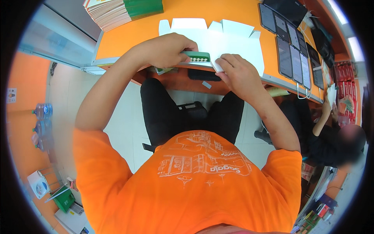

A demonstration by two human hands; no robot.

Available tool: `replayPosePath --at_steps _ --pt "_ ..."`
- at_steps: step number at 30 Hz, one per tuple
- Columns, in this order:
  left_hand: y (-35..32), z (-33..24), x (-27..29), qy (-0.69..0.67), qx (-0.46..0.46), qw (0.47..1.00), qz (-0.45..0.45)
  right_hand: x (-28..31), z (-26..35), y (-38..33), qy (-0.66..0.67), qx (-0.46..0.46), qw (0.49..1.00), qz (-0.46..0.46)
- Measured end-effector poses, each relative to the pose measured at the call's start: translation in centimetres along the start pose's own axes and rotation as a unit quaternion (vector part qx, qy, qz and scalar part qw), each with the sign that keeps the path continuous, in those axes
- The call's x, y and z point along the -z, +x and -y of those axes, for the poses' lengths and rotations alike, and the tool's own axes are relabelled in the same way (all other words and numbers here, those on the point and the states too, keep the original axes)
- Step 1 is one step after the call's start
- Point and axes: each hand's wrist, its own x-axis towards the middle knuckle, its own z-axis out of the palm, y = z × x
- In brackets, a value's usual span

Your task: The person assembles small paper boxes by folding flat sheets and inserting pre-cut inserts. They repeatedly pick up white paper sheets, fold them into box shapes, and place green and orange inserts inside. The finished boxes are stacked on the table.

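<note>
Left hand [171, 50] grips a green patterned piece [200, 55]; right hand [238, 73] pinches the near edge of the white carton blank [237, 43]. The blank should handle as light, stiff, easily creased; take hold along folds. It lies on the orange table [117, 42], left of the phones [284, 57].

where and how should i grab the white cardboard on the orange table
Probably by the right-hand flap on the far edge of the white cardboard, pinched from the far side: it appears tilted up from the flat sheet, while the right grip occupies the near side.
</note>
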Motion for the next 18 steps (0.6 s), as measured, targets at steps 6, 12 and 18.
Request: replayPosePath --at_steps 6,12,18 --pt "-1.0 0.5 -2.3 0.072 -0.026 0.994 -0.075 -0.7 0.6 0.4 -0.062 0.041 0.997 -0.018" --pt "-1.1 1.6 -3.1 0.051 -0.090 0.989 -0.106 0.5 -0.9 2.9 0.032 0.005 0.996 0.083" --pt "-0.7 1.3 -1.6 0.034 -0.115 0.988 -0.095 1.7 -5.2 9.1 0.138 -0.013 0.957 0.256"
